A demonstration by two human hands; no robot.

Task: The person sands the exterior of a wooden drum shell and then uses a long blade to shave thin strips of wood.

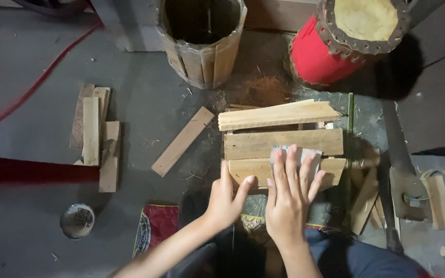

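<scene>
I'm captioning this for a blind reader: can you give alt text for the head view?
A right hand presses sandpaper onto a wooden slat steadied by the left hand. More slats, a wooden barrel and a red drum sit on the floor.

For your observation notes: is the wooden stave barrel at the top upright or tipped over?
Upright. The wooden stave barrel stands on the floor, its open mouth facing the camera and its dark interior visible.

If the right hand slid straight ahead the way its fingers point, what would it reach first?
Probably the middle wooden slat. The right hand presses a grey sanding pad on the nearest slat, fingers aimed at it.
</scene>
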